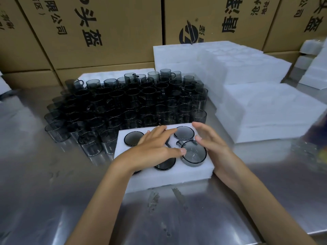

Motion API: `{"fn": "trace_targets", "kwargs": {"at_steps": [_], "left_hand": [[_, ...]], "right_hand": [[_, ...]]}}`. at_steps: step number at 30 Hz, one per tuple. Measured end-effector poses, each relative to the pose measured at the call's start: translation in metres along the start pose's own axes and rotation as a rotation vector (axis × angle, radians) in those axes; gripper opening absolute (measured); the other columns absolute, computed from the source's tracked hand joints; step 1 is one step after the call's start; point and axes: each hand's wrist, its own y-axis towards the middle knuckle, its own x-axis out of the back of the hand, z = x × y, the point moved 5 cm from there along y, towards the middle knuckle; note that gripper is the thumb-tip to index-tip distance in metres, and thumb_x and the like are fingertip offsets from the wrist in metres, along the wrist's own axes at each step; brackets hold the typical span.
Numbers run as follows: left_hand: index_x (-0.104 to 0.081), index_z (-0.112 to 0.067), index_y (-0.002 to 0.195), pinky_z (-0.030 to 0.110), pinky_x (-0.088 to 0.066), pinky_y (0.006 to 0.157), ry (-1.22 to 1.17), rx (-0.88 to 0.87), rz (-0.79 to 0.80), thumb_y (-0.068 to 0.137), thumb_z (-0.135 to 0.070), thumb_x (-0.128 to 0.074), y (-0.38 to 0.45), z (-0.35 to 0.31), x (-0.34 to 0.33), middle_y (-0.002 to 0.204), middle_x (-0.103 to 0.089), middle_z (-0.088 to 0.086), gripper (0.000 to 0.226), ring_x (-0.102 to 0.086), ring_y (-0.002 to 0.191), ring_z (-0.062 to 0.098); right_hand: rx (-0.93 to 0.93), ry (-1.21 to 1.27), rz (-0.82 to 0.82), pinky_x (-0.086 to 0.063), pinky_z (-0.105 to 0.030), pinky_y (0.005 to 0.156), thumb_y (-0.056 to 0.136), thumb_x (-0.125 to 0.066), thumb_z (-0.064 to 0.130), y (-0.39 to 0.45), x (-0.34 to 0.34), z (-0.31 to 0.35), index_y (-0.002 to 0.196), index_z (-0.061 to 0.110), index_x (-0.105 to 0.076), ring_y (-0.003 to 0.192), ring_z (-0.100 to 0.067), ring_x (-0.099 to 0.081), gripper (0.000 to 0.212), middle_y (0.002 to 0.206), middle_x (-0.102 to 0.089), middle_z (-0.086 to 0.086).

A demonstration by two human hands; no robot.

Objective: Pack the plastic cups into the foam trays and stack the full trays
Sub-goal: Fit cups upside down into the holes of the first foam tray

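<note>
While the smoky grey plastic cup [194,153] sits proud in the white foam tray [164,175], both flat, empty hands, left hand [155,147] and right hand [210,144], should press it evenly home.

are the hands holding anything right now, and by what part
Nothing is gripped. The left hand lies flat on the foam tray, thumb touching the near-right cup at its rim; the right hand hovers open beside it.

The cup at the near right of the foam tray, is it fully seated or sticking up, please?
Sticking up: the cup tilts, its wall showing above the foam tray, unlike the flush cup behind.
</note>
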Motion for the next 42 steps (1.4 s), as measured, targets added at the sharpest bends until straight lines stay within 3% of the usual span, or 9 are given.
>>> {"fn": "trace_targets", "kwargs": {"at_steps": [3, 7, 16, 20, 23, 28, 32, 38, 42], "left_hand": [[-0.013, -0.05, 0.154, 0.036, 0.006, 0.119, 0.083, -0.006, -0.029, 0.094, -0.066, -0.04, 0.004, 0.001, -0.004, 0.162, 0.006, -0.027, 0.068, 0.017, 0.15, 0.009], [-0.006, -0.051, 0.153, 0.04, 0.0, 0.123, 0.187, -0.004, -0.028, 0.094, -0.062, -0.046, 0.006, 0.004, -0.006, 0.161, 0.008, -0.026, 0.072, 0.015, 0.152, 0.017], [-0.015, -0.051, 0.152, 0.027, -0.016, 0.105, 0.176, -0.034, -0.088, 0.089, -0.061, -0.058, 0.007, -0.001, 0.002, 0.152, -0.012, -0.028, 0.077, -0.012, 0.145, 0.015], [-0.024, -0.048, 0.152, 0.033, -0.013, 0.117, 0.189, -0.07, -0.141, 0.086, -0.068, -0.056, -0.001, 0.005, 0.0, 0.159, -0.009, -0.028, 0.077, -0.007, 0.148, 0.009], [-0.041, -0.043, 0.146, 0.032, -0.02, 0.121, 0.02, -0.193, -0.267, 0.092, -0.057, -0.056, -0.011, 0.007, 0.002, 0.155, -0.029, -0.023, 0.058, -0.023, 0.143, 0.001], [-0.057, -0.028, 0.132, 0.031, -0.021, 0.106, 0.166, -0.051, -0.77, 0.099, -0.034, -0.052, -0.04, 0.031, 0.021, 0.136, -0.043, -0.01, 0.033, -0.032, 0.128, 0.011], [-0.055, -0.022, 0.13, 0.034, -0.038, 0.094, 0.111, 0.084, -0.788, 0.098, -0.033, -0.055, -0.053, 0.053, 0.015, 0.117, -0.03, -0.008, 0.034, -0.023, 0.11, 0.007], [-0.059, -0.038, 0.117, -0.002, -0.033, 0.08, -0.18, -0.071, -0.982, 0.089, -0.018, -0.069, -0.071, 0.052, 0.017, 0.117, -0.04, -0.016, 0.037, -0.043, 0.112, 0.003], [-0.055, -0.042, 0.123, 0.003, -0.04, 0.083, -0.39, -0.24, -1.064, 0.087, -0.008, -0.068, -0.077, 0.043, 0.02, 0.119, -0.052, -0.013, 0.051, -0.054, 0.108, -0.001]], "right_hand": [[0.036, -0.02, -0.053, -0.049, -0.015, 0.091, 0.092, -0.064, 0.01, 0.004, 0.003, -0.001, 0.127, 0.026, -0.064, 0.121, 0.003, -0.058, 0.039, 0.129, -0.066, 0.015], [0.035, -0.131, -0.02, -0.042, -0.031, 0.108, 0.093, -0.064, 0.005, 0.002, -0.001, -0.002, 0.129, 0.027, -0.061, 0.131, -0.007, -0.053, 0.042, 0.139, -0.06, 0.009], [0.073, -0.274, -0.08, -0.042, -0.019, 0.103, 0.095, -0.064, 0.007, -0.004, -0.004, 0.004, 0.127, 0.021, -0.062, 0.132, 0.003, -0.047, 0.035, 0.146, -0.049, 0.018], [0.037, -0.234, -0.174, -0.047, -0.015, 0.096, 0.094, -0.067, 0.013, -0.008, -0.003, 0.0, 0.129, 0.027, -0.06, 0.121, 0.005, -0.058, 0.038, 0.13, -0.065, 0.015], [-0.047, -0.21, -0.268, -0.051, -0.014, 0.082, 0.094, -0.067, 0.024, -0.008, -0.001, -0.003, 0.124, 0.031, -0.063, 0.107, -0.001, -0.067, 0.031, 0.114, -0.073, 0.014], [-0.162, -0.257, -0.33, -0.051, -0.042, 0.102, 0.095, -0.065, 0.03, -0.006, 0.0, -0.001, 0.108, 0.019, -0.073, 0.106, -0.021, -0.069, 0.019, 0.107, -0.076, -0.002], [-0.136, -0.12, -0.384, -0.055, -0.039, 0.091, 0.09, -0.071, 0.025, -0.014, -0.008, -0.002, 0.106, 0.022, -0.072, 0.1, -0.021, -0.072, 0.017, 0.105, -0.077, -0.002], [-0.043, 0.086, -0.475, -0.055, -0.041, 0.092, 0.081, -0.079, 0.016, -0.03, -0.012, 0.001, 0.114, 0.027, -0.069, 0.111, -0.023, -0.069, 0.037, 0.116, -0.072, 0.008], [-0.109, 0.217, -0.479, -0.059, -0.04, 0.076, 0.075, -0.084, 0.022, -0.033, 0.0, 0.01, 0.124, 0.027, -0.064, 0.096, -0.021, -0.074, 0.054, 0.119, -0.073, -0.002]]}}
